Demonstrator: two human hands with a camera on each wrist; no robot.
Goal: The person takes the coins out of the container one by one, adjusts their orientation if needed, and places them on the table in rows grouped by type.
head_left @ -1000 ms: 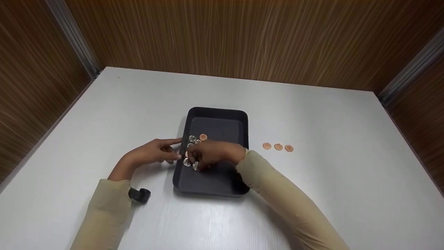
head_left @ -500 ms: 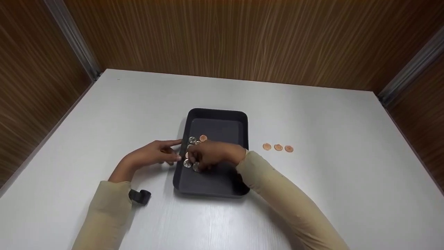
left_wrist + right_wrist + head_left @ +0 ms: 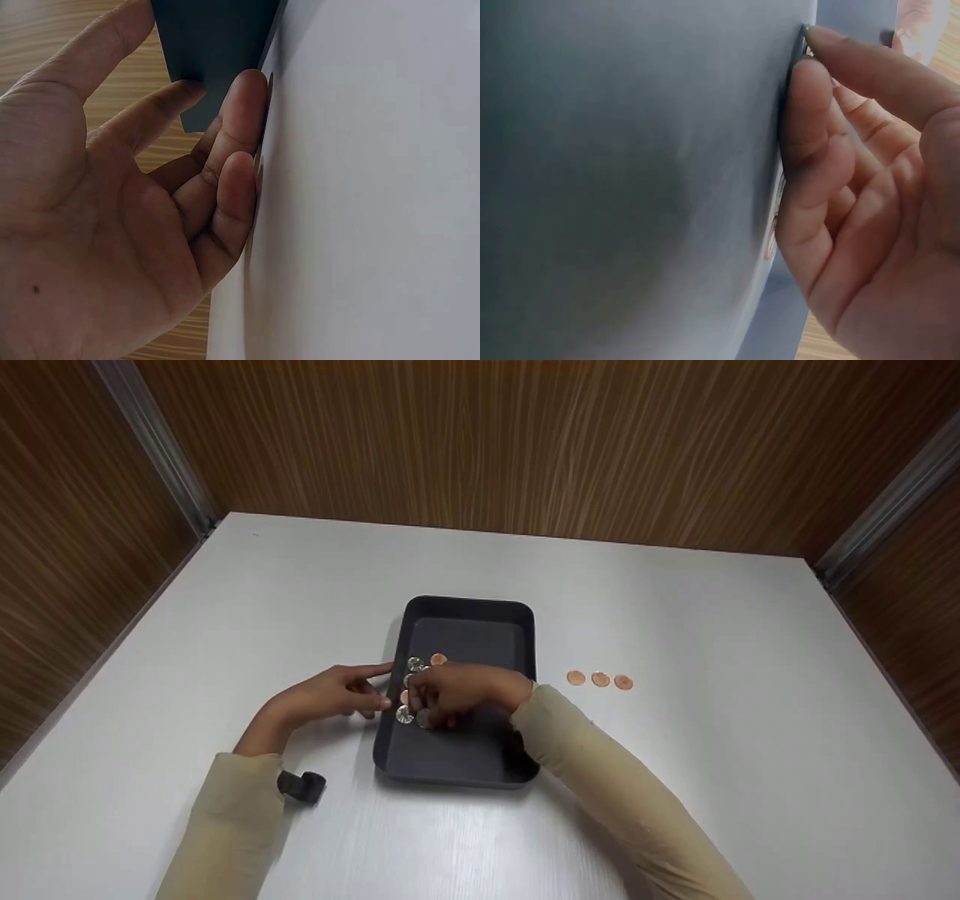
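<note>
Reaching into the tray [image 3: 469,619], the right hand [image 3: 457,695] lies over the coins [image 3: 414,690] by the left wall, fingers together and bent down on them; whether they pinch one I cannot tell. The left hand [image 3: 330,699] rests on the table [image 3: 675,810], straight fingers touching the tray's outer wall. Three copper coins [image 3: 600,679] sit well right.
</note>
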